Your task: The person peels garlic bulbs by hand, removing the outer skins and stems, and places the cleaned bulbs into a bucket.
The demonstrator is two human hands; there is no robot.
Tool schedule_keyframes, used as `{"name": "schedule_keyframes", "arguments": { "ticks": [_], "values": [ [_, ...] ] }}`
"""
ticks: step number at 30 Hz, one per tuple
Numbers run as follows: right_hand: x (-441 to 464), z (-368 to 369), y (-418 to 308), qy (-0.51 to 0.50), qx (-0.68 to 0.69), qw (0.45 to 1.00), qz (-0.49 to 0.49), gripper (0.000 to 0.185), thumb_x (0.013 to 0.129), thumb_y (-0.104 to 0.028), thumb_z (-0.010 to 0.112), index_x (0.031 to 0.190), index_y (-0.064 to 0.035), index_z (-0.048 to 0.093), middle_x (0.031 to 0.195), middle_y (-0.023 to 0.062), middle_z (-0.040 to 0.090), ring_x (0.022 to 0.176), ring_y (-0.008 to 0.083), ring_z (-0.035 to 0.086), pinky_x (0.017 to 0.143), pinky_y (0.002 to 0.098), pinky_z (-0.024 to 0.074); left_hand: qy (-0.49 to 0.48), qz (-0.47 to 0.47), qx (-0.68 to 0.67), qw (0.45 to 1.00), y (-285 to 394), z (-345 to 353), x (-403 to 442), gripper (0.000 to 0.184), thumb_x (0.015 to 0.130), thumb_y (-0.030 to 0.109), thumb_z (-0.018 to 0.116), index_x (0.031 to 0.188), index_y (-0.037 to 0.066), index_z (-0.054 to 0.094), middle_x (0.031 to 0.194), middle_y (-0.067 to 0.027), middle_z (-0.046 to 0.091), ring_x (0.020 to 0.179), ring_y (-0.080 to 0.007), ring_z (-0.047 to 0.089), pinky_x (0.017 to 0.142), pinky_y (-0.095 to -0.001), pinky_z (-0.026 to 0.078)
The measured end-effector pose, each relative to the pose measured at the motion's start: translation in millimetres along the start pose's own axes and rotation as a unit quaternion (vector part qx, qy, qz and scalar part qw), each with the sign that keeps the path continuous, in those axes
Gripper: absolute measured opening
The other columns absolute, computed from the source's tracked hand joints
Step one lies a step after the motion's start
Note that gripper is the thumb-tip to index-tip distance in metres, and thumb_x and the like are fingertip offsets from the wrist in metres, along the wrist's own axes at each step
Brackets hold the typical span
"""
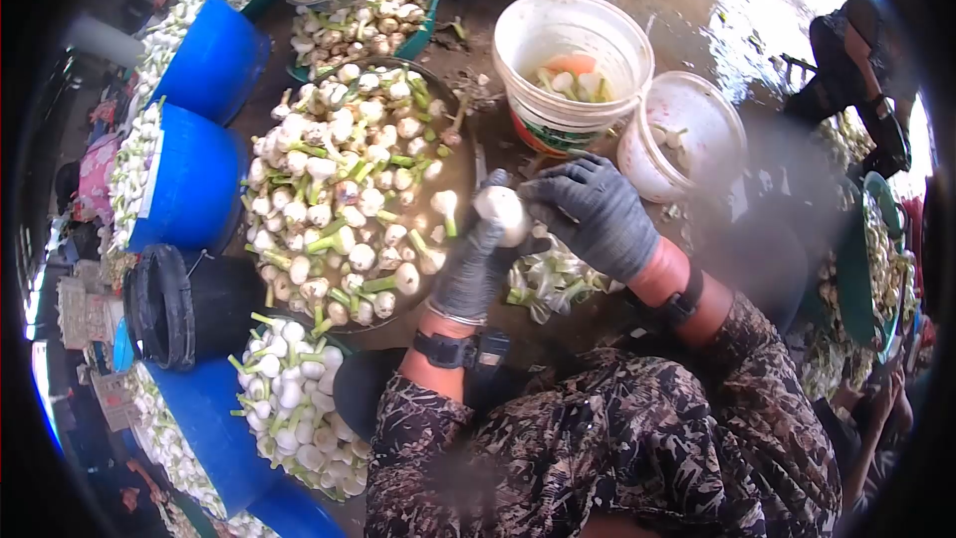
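A white garlic bulb (pixel 503 214) is gripped in my left hand (pixel 466 274), which wears a grey glove. My right hand (pixel 597 219), gloved too, is closed with its fingertips against the bulb's right side. Whatever those fingers pinch, if anything, is hidden. Left of my hands lies a wide, shallow basin (pixel 453 105) heaped with garlic bulbs on short green stems. A pile of pale peelings (pixel 558 279) rests on the ground just below my hands.
Ahead stand a white bucket (pixel 518 50) with trimmings inside and a smaller white bucket (pixel 722 134). Blue tubs (pixel 204 184), a black bucket (pixel 224 294) and a heap of cleaner bulbs (pixel 299 399) are at left. Another person (pixel 861 70) is at the right.
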State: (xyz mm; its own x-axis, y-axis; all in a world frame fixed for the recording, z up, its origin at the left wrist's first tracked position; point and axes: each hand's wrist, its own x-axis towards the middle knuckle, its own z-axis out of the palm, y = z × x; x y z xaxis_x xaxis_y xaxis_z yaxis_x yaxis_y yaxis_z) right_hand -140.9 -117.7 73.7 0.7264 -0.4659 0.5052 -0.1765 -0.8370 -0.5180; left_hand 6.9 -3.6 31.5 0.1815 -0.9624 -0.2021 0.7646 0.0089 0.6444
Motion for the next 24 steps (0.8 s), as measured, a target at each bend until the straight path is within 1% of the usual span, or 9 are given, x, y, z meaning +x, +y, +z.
{"name": "schedule_keyframes", "arguments": {
  "ticks": [1, 2, 6, 10, 13, 16, 20, 22, 24],
  "values": [
    [3, 2, -2, -0.017, -0.007, 1.0, -0.007, 0.022, 0.074, -0.012, 0.071, 0.096, -0.0095, 0.067, 0.093, 0.0077, 0.067, 0.089, 0.0301, 0.062, 0.079, 0.0395, 0.0495, 0.005, 0.009, 0.03, 0.999, 2, 6, -1, 0.072, 0.084, 0.035, 0.073, 0.141, 0.007, 0.038, 0.119, -0.0057, 0.051, 0.104, -0.0181, 0.056, 0.086, -0.0312, 0.053],
    [4, 3, -4, -0.021, -0.009, 1.0, 0.009, 0.021, 0.073, -0.011, 0.071, 0.093, -0.0095, 0.067, 0.091, 0.0081, 0.066, 0.087, 0.0302, 0.062, 0.077, 0.0398, 0.0493, -0.027, 0.021, 0.091, 0.995, -11, -23, 4, 0.069, 0.088, 0.03, 0.068, 0.144, 0.007, 0.036, 0.127, -0.0039, 0.05, 0.115, -0.0179, 0.052, 0.1, -0.0343, 0.045],
    [-6, 11, -6, -0.026, -0.006, 0.998, 0.058, 0.015, 0.071, -0.001, 0.069, 0.083, -0.0086, 0.063, 0.076, 0.0091, 0.062, 0.071, 0.0311, 0.06, 0.064, 0.0406, 0.0477, -0.056, 0.091, 0.197, 0.974, -44, -52, 24, 0.069, 0.086, 0.019, 0.072, 0.145, 0.008, 0.037, 0.12, 0.0004, 0.053, 0.104, -0.0085, 0.051, 0.089, -0.026, 0.048],
    [-23, 22, 14, 0.018, -0.007, 0.998, 0.061, 0.011, 0.074, 0.002, 0.064, 0.081, -0.0064, 0.061, 0.071, 0.0145, 0.059, 0.066, 0.0354, 0.058, 0.062, 0.0413, 0.047, -0.085, 0.063, 0.248, 0.963, -30, -26, 15, 0.068, 0.088, 0.018, 0.068, 0.146, 0.006, 0.034, 0.12, -0.0019, 0.055, 0.107, -0.011, 0.052, 0.093, -0.0282, 0.046],
    [-29, 35, 31, -0.03, 0.023, 0.992, 0.124, 0.005, 0.081, 0.0, 0.061, 0.084, -0.0039, 0.061, 0.071, 0.0124, 0.061, 0.062, 0.0256, 0.057, 0.062, 0.0377, 0.0471, -0.12, 0.074, 0.342, 0.929, -12, -13, 4, 0.069, 0.086, 0.015, 0.066, 0.146, 0.006, 0.032, 0.124, -0.0062, 0.055, 0.111, -0.0153, 0.052, 0.101, -0.0304, 0.042],
    [-30, 34, 24, -0.091, 0.318, 0.884, 0.332, 0.007, 0.09, -0.009, 0.06, 0.09, -0.0017, 0.061, 0.077, 0.0005, 0.059, 0.074, 0.0065, 0.047, 0.065, 0.0287, 0.0456, -0.152, 0.163, 0.43, 0.875, -13, -14, 2, 0.073, 0.085, 0.014, 0.067, 0.148, 0.006, 0.03, 0.129, -0.0079, 0.053, 0.119, -0.0168, 0.049, 0.106, -0.0322, 0.038],
    [-32, 25, 19, -0.098, 0.336, 0.889, 0.295, 0.009, 0.09, -0.012, 0.061, 0.091, -0.0026, 0.06, 0.078, 0.001, 0.06, 0.074, 0.0073, 0.049, 0.066, 0.0268, 0.0454, -0.155, 0.139, 0.431, 0.878, -8, -22, -2, 0.076, 0.085, 0.014, 0.067, 0.149, 0.007, 0.027, 0.131, -0.0076, 0.051, 0.119, -0.0155, 0.048, 0.105, -0.0316, 0.038],
    [-33, 23, 16, -0.096, 0.432, 0.86, 0.253, 0.02, 0.093, -0.019, 0.06, 0.104, -0.0026, 0.062, 0.093, 0.0021, 0.063, 0.088, 0.0098, 0.056, 0.075, 0.026, 0.0472, -0.146, -0.04, 0.245, 0.958, -2, -19, -4, 0.077, 0.085, 0.013, 0.067, 0.15, 0.007, 0.026, 0.13, -0.0067, 0.051, 0.117, -0.0155, 0.049, 0.103, -0.0323, 0.04],
    [-37, 26, 20, -0.087, 0.431, 0.861, 0.255, 0.017, 0.093, -0.019, 0.06, 0.099, -0.0029, 0.06, 0.088, 0.0017, 0.062, 0.082, 0.009, 0.054, 0.072, 0.026, 0.0467, -0.156, 0.005, 0.267, 0.951, -5, -17, -5, 0.078, 0.084, 0.013, 0.067, 0.15, 0.007, 0.025, 0.128, -0.007, 0.053, 0.114, -0.0164, 0.05, 0.102, -0.033, 0.041]
  ]
}}
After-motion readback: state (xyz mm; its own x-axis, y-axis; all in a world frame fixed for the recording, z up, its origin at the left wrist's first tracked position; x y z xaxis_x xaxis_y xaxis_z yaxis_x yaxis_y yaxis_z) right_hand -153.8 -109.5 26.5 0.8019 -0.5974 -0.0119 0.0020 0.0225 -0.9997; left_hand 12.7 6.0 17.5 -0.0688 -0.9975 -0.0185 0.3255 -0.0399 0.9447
